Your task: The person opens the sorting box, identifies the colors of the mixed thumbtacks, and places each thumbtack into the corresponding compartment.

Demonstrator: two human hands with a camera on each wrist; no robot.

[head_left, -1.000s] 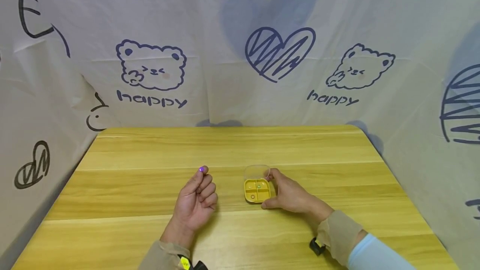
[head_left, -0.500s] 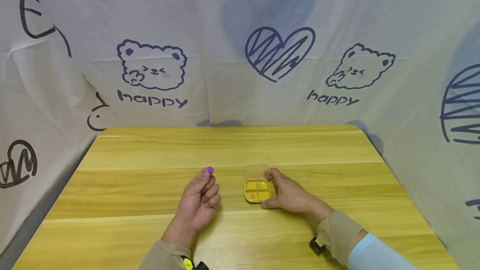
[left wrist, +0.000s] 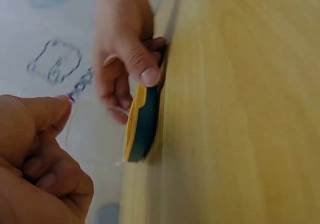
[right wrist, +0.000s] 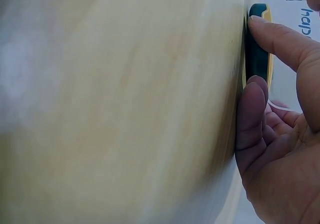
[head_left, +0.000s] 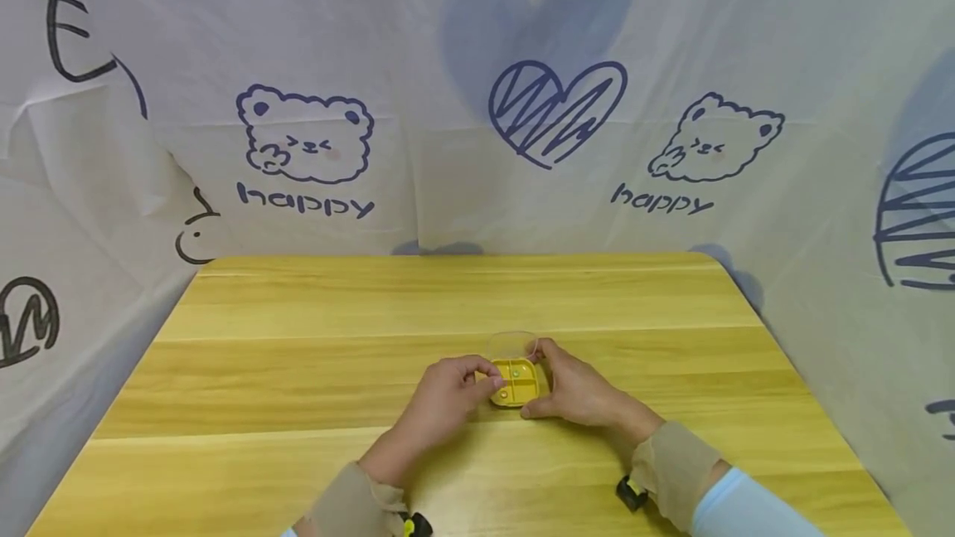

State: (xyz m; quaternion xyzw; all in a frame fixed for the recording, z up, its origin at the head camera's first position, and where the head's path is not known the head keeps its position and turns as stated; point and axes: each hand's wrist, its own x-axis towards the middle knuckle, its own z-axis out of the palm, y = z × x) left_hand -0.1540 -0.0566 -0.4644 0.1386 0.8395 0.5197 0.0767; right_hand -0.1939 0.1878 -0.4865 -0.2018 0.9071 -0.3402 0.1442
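Note:
A small pill box [head_left: 525, 388] with a yellow four-way divided inside and dark green outer wall [left wrist: 146, 124] lies on the table, its clear lid [head_left: 513, 344] raised at the back. My right hand [head_left: 582, 388] grips the box's right side, thumb at the front corner, fingers by the lid. My left hand [head_left: 451, 394] is over the box's left edge, pinching a tiny purple piece [left wrist: 70, 97] between thumb and forefinger. A small greenish piece [head_left: 515, 374] sits in the back right compartment and an orange one [head_left: 503, 394] in the front left. The left fingers hide the back left compartment.
The box and hands are near the middle of a wood-grain table [head_left: 298, 305]. A white cloth [head_left: 440, 147] with bear and heart drawings hangs behind the table and along both sides.
My left hand has moved right from beside the box to over its left compartments and turned palm down, carrying the purple piece. The right hand and box stay in place.

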